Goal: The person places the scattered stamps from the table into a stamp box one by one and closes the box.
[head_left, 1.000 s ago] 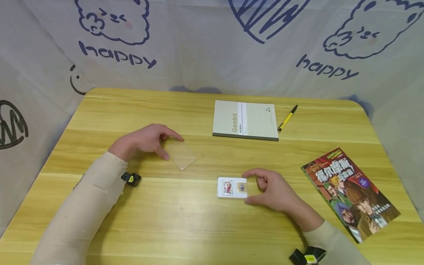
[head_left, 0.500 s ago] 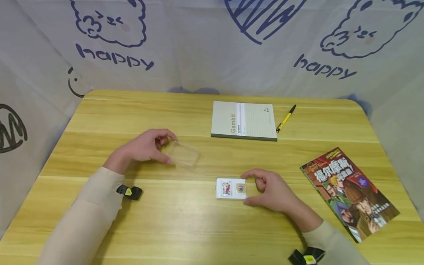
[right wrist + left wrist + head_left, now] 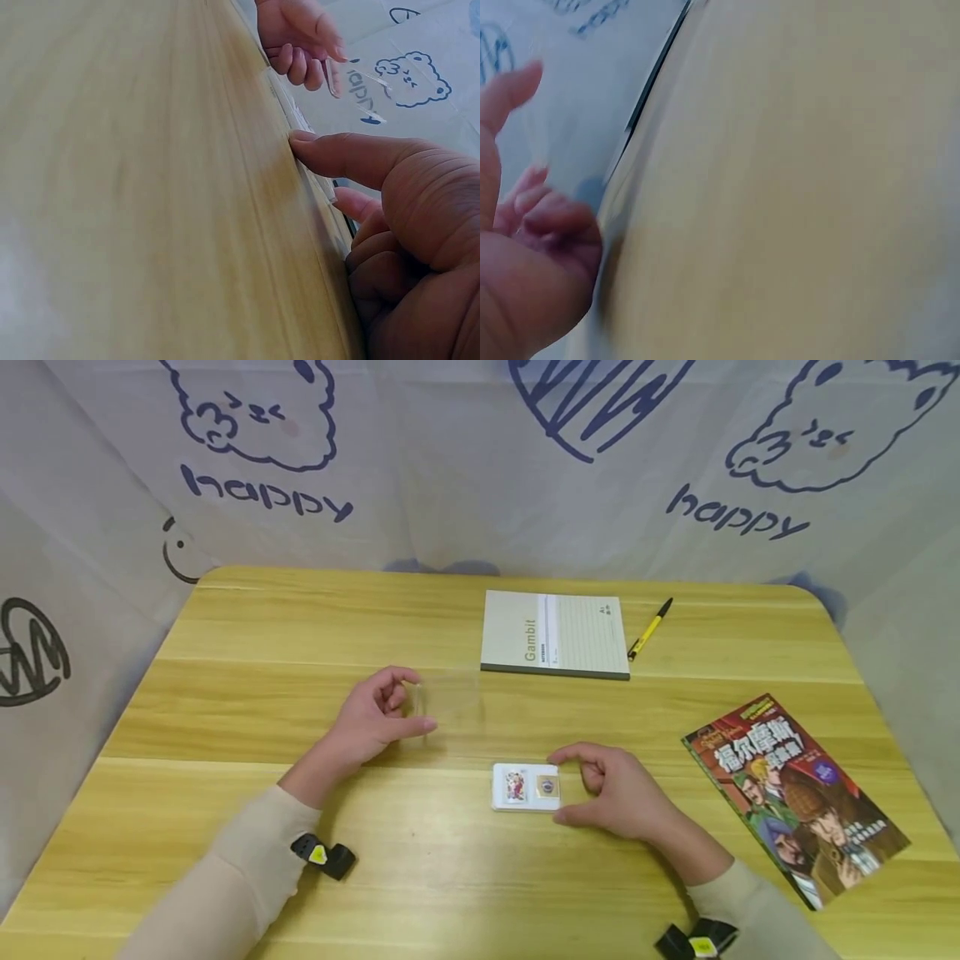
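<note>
In the head view my left hand (image 3: 367, 720) pinches a clear plastic lid (image 3: 456, 700) between thumb and fingers, raised above the table and tilted. Faint edges are all that shows of it. A small white box (image 3: 531, 787) lies flat on the table, to the lid's front right. Inside it sit a colourful picture card (image 3: 515, 785) and a gold square piece (image 3: 548, 787). My right hand (image 3: 621, 792) holds the box by its right end, thumb on the near side and index finger on the far side. The right wrist view shows the thumb (image 3: 337, 154) low at the box's edge.
A Gambit notebook (image 3: 555, 635) lies at the back of the table (image 3: 450, 893), with a yellow and black pen (image 3: 651, 629) beside it. To the right rests a colourful comic-style book (image 3: 795, 802). A printed cloth (image 3: 450, 460) hangs behind the table.
My left hand has carried the clear lid up and to the right, turning it from nearly flat to more upright. My right hand and the box stay in place.
</note>
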Demonstrator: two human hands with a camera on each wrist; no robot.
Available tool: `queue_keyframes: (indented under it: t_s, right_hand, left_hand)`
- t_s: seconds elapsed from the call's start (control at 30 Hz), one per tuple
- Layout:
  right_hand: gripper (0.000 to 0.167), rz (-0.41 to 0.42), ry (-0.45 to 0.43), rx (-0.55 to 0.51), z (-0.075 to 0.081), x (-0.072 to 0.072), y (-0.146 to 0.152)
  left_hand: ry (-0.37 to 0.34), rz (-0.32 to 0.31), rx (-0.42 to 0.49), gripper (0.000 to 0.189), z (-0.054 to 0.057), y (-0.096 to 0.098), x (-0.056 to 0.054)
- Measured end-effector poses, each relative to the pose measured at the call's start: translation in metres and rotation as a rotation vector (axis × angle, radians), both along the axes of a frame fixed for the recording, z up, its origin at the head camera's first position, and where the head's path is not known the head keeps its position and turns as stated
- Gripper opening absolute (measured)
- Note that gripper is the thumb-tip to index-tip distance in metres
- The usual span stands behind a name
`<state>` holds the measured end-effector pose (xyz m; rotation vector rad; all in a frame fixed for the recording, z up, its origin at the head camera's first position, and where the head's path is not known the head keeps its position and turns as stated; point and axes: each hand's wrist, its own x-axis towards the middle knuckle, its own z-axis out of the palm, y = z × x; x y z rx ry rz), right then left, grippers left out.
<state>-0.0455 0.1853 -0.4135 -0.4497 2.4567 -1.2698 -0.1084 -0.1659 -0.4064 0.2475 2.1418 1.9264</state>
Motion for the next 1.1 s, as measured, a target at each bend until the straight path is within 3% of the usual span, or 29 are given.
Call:
queue_keyframes:
  t_s: [0.13,0.23,0.57,0.87,1.1]
  right_hand:
    - [0.061,-0.003,0.001,0.004,-0.001,0.0,0.0]
    - [0.061,-0.003,0.004,0.004,-0.002,-0.001,0.0]
    - [0.061,-0.008,0.012,0.012,-0.002,-0.001,-0.001]
    - [0.063,-0.021,-0.003,0.009,0.0,-0.001,0.0]
    - [0.064,-0.022,-0.011,0.007,-0.001,-0.001,0.0]
  left_hand:
    - [0.02,0.106,0.049,0.057,-0.003,0.021,0.016]
    - [0.019,0.136,0.069,0.059,-0.003,0.036,0.029]
    - [0.085,0.133,0.018,0.065,-0.003,0.069,0.053]
    - [0.148,0.116,-0.121,0.068,0.0,0.083,0.063]
    - [0.146,0.088,-0.188,0.069,-0.002,0.088,0.069]
